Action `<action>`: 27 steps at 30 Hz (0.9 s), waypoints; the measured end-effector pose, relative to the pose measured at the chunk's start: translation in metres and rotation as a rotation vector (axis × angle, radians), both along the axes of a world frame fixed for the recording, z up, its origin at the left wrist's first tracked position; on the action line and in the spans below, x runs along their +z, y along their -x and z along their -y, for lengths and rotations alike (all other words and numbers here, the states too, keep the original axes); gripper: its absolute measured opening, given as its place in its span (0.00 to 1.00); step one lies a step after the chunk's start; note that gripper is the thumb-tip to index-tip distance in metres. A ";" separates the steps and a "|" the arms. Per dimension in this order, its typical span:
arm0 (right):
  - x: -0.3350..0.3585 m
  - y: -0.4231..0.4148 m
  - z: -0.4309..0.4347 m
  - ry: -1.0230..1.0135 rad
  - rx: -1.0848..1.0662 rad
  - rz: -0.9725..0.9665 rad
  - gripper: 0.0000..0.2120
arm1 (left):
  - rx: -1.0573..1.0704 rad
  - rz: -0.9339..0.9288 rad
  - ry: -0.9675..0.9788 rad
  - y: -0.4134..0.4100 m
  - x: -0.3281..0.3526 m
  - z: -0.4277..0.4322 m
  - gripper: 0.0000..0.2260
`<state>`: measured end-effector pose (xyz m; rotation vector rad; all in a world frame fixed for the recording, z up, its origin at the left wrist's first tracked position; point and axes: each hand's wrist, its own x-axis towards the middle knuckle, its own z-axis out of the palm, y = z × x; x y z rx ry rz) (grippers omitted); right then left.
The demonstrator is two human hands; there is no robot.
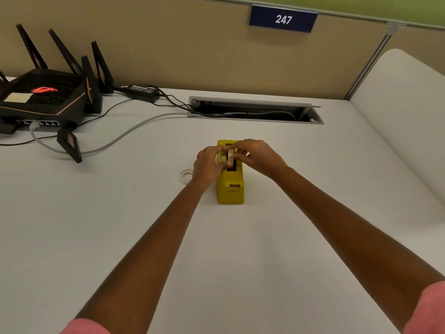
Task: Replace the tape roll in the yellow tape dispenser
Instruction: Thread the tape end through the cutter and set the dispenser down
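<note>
The yellow tape dispenser (230, 189) stands on the white desk (120, 225), its cutter end towards me. A pale tape roll (230, 157) sits upright in the dispenser's dark top slot. My left hand (209, 165) pinches the roll from the left and my right hand (258, 156) pinches it from the right, both over the slot. A second, thin whitish tape ring (186, 175) lies flat on the desk just left of my left hand, partly hidden by it.
A black router (45, 97) with several antennas sits at the far left, with a power brick (143, 91) and cables trailing to an open cable tray (255, 111) at the back. A beige partition with a "247" sign (283, 19) rises behind.
</note>
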<state>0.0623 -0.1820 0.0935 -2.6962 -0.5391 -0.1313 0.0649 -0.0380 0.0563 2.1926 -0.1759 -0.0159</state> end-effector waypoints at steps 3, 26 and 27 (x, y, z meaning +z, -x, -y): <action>-0.004 0.002 -0.001 -0.042 0.004 0.066 0.10 | -0.004 0.015 0.000 0.001 0.001 0.001 0.19; -0.017 0.002 -0.014 0.162 -0.060 0.156 0.13 | 0.028 0.028 -0.064 0.004 0.004 0.005 0.19; -0.015 0.001 -0.015 0.119 -0.084 0.134 0.12 | 0.026 0.030 -0.062 0.004 0.004 0.005 0.19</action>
